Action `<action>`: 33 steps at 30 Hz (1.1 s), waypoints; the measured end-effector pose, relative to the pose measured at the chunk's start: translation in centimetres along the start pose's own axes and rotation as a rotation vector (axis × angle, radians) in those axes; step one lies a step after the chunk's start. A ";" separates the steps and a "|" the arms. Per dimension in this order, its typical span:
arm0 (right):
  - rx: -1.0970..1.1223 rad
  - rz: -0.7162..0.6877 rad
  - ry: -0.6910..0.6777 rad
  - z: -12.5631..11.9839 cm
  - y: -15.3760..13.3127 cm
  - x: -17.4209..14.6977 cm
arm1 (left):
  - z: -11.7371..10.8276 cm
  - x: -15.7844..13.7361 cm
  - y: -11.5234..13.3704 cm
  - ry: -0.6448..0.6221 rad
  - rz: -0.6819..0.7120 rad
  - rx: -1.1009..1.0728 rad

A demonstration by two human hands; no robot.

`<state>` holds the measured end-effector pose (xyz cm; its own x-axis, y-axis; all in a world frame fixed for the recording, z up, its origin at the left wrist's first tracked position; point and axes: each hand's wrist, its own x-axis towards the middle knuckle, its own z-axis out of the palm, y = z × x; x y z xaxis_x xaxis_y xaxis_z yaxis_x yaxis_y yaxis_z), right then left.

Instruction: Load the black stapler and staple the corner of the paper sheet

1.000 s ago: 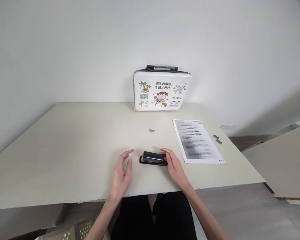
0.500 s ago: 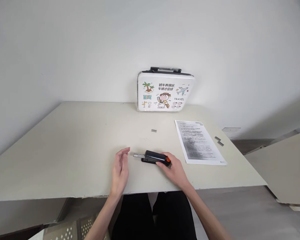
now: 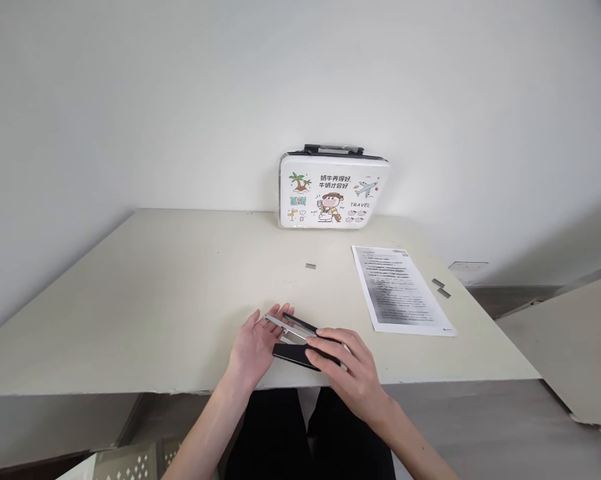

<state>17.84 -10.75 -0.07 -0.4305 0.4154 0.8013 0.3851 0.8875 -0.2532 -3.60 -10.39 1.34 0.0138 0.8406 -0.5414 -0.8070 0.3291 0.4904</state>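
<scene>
My right hand (image 3: pixel 353 367) grips a black stapler (image 3: pixel 296 355) near the front edge of the table. The stapler is tipped on its side, its arms spread apart, with the metal staple channel (image 3: pixel 283 325) showing between them. My left hand (image 3: pixel 255 347) lies palm up with fingers extended, just under the stapler's front end. Whether the left fingers touch the stapler I cannot tell. A small strip of staples (image 3: pixel 311 266) lies on the table beyond the hands. Two more staple strips (image 3: pixel 441 288) rest to the right of a printed sheet (image 3: pixel 405 290).
A white carrying case (image 3: pixel 333 193) with cartoon prints stands upright against the wall at the back of the pale table (image 3: pixel 145 300). A perforated container (image 3: pixel 130 463) is below the table at lower left. Another pale surface (image 3: pixel 570 347) sits at the right.
The right hand has turned the stapler onto its side and drawn it slightly nearer. My left hand has rolled palm up and moved right, beneath the stapler's front end.
</scene>
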 end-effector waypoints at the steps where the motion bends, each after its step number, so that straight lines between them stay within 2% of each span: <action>1: -0.007 -0.003 -0.013 -0.1 -0.1 0.0 | -0.1 0.0 0.0 -0.002 0.001 0.000; 4: -0.011 0.015 -0.045 -0.3 -0.2 -0.4 | -0.5 0.2 -0.1 -0.020 0.018 0.029; 7: 0.007 0.071 -0.008 -0.4 -0.1 -0.9 | -0.9 0.3 -0.4 0.004 0.059 0.061; 10: 0.065 0.165 0.066 -0.7 -0.1 -1.2 | -1.6 0.0 -0.8 0.062 0.199 0.152; 14: 0.139 0.328 0.142 -1.1 0.2 -1.1 | -1.8 -1.4 -1.4 0.070 0.495 0.610; 17: 0.165 0.423 0.179 -1.0 0.5 -1.3 | -1.3 -2.3 -1.7 0.044 0.599 0.911; 20: 0.216 0.522 0.181 -0.6 0.8 -1.7 | -0.8 -2.3 -2.1 -0.028 0.599 1.001; 25: 0.348 0.725 0.162 0.5 1.1 -1.8 | -1.2 -1.1 -2.5 -0.148 0.502 1.048; 29: 0.395 0.860 0.125 1.7 2.2 -0.8 | -1.4 -0.8 -1.7 -0.127 0.459 1.050; 33: 0.378 0.913 0.057 3.5 5.0 0.7 | -1.9 -0.9 -1.0 -0.063 0.472 0.827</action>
<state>16.61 -5.29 -2.66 -0.0544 0.9706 0.2345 0.2597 0.2405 -0.9353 -3.97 -12.28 0.06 -0.1550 0.9782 -0.1381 -0.0649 0.1294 0.9895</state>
